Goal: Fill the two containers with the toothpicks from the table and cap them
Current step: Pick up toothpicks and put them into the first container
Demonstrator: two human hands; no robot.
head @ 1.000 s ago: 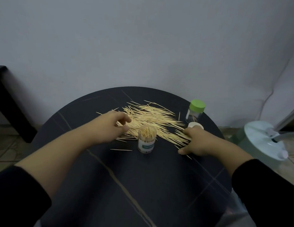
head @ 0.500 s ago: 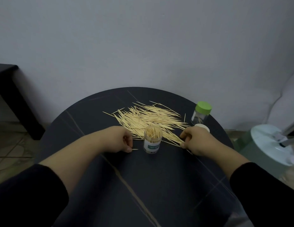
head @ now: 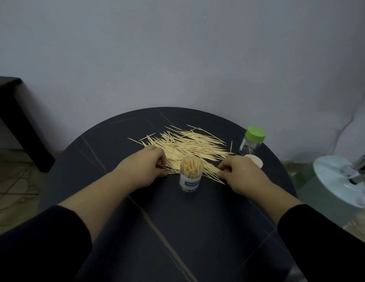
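Moved: left hand (head: pixel 145 169) now up at the near-left edge of the toothpicks (head: pixel 189 146), no longer by a lone stick short of the pile; right hand (head: pixel 241 176) about where it was.
Far left: dark bench (head: pixel 8 110) on the floor, apart from the table (head: pixel 177 224).
Left hand: fingers curled, closed over a few sticks at the pile's edge.
Toothpicks: loose heap on the table's far half, behind the jar (head: pixel 191 174).
Jar: upright, uncapped, between the hands, packed with sticks; green band on a white label, letters starting "TOOTH", rest curving out of sight.
Right hand: thumb and fingers pinching stick ends at the pile's near-right edge.
White cap (head: pixel 255 160): flat, just behind the right hand.
Green-capped jar (head: pixel 252 142): upright, near the right rim; label unreadable.
Far right: white base (head: pixel 336 180) on the floor.
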